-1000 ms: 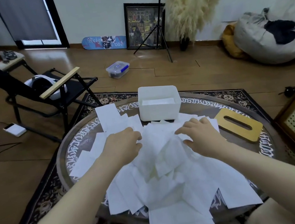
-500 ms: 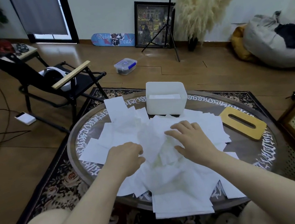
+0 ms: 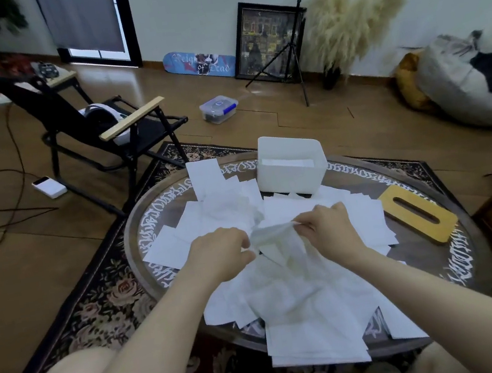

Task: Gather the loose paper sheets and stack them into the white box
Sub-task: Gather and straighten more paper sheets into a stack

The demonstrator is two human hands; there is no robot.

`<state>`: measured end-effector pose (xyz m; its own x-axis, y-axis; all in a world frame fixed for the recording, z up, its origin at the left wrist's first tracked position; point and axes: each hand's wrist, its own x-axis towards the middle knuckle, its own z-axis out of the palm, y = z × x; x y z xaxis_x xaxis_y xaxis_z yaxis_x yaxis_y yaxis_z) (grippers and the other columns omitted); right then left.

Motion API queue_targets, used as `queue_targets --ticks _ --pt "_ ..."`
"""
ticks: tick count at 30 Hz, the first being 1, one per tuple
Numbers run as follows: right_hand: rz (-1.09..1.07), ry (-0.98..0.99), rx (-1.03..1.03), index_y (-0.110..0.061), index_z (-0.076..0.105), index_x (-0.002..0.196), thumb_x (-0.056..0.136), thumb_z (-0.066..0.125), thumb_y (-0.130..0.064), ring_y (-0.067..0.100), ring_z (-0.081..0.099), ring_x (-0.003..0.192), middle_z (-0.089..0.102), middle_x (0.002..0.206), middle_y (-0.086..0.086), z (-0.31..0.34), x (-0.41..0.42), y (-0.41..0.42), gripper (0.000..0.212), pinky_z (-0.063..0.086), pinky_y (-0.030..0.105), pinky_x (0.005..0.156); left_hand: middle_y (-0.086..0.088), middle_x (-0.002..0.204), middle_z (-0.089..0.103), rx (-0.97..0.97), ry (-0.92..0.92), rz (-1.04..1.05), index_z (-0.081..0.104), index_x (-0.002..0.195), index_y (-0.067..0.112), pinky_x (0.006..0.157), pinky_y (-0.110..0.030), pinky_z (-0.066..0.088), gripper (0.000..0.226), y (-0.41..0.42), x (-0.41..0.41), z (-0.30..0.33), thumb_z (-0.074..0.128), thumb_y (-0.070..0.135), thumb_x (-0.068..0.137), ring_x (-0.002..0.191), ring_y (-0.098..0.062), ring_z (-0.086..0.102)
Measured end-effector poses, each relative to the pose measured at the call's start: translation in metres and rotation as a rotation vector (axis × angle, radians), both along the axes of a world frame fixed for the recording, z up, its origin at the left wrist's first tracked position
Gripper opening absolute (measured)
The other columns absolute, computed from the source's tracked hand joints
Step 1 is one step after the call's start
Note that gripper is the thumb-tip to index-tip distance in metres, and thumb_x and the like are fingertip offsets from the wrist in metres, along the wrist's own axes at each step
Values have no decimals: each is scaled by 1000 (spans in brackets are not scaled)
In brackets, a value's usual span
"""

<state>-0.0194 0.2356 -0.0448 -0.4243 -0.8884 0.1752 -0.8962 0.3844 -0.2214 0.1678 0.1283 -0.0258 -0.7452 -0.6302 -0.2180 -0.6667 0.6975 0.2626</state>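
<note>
Head view: one round dark desk [image 3: 158, 205] with white lettering along its rim stands on a flowered rug [image 3: 102, 301]. On the desk lies one big heap of loose white paper sheets [image 3: 311, 300]; they overlap so much that I cannot count them, and some hang over the near edge. One white rectangular plastic box [image 3: 292, 176] stands at the far side of the desk, just behind the heap, and its front edge touches the nearest sheets. Inside it I see a white layer that looks like paper already stacked, low in the box. One flat yellow wooden lid with a long slot [image 3: 419, 217] lies on the desk to the right, just beside the sheets.

There are two bare hands over the middle of the heap. The left hand [image 3: 221, 254] has its fingers curled and pinches the edge of a crumpled sheet [image 3: 272, 236]. The right hand [image 3: 329, 228] pinches the same sheet from the other side, so each grip is narrow and holds paper.

On the floor behind stands one small clear plastic tub with blue clips [image 3: 219, 109].
</note>
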Motion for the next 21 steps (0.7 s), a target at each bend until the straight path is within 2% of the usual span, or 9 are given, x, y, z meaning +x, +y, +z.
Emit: queue_targets --ticks 2,3,5,10,12,14,16,18,21 --pt "-55 -123 -52 -14 56 63 93 54 -17 31 45 66 45 56 2 3 -3 11 30 22 33 69 3 124 58 24 21 20 55 127 28 87 -32 42 36 3 -2 1 48 44 95 113 -20 55" --pt "-82 -198 -78 -8 50 64 93 54 -16 29 41 63 41 54 2 4 -6 15 31 25 34 68 2 124 58 33 26 27 55 127 27 87 -32 43 36 4 -2 1 48 44 95 112 -20 55" --pt "-126 -343 -116 -2 49 66 94 53 -15 25 37 62 39 56 3 5 -11 23 31 27 34 65 2 124 58 41 38 42 55 126 27 86 -32 42 35 7 -4 0 48 43 95 113 -20 54" --pt "-173 -687 -271 11 51 76 96 48 -10 17 38 64 44 66 11 14 -16 40 29 24 31 62 3 124 60 84 78 104 56 124 27 83 -30 41 34 9 -11 0 49 43 94 112 -20 55" --pt "-169 -813 -311 15 51 83 95 49 -13 17 42 70 47 70 24 14 -18 46 30 29 31 68 3 122 61 114 121 138 57 122 27 82 -30 42 34 11 -15 3 48 43 94 108 -20 57" --pt "-197 -927 -345 15 53 93 95 49 -16 18 48 75 53 85 35 13 -19 52 32 34 34 72 5 119 63 139 188 170 59 120 27 81 -30 44 33 15 -19 5 46 44 95 105 -20 58" --pt "-231 -1029 -382 8 62 97 98 48 -13 19 56 77 63 87 26 12 -19 57 25 41 33 73 7 118 62 182 289 208 58 121 27 83 -31 46 35 17 -25 5 46 46 95 104 -18 59" --pt "-233 -1147 -416 -6 69 97 99 47 -11 18 64 78 71 91 8 13 -17 61 23 47 27 70 6 114 63 312 426 242 59 121 24 81 -31 48 37 19 -31 4 49 47 93 98 -15 62" --pt "-194 -1278 -456 -15 71 98 99 47 -11 18 65 84 73 95 3 13 -13 63 24 46 28 76 -4 104 68 720 648 292 62 115 16 68 -29 48 34 26 -42 6 57 41 92 81 -14 67"
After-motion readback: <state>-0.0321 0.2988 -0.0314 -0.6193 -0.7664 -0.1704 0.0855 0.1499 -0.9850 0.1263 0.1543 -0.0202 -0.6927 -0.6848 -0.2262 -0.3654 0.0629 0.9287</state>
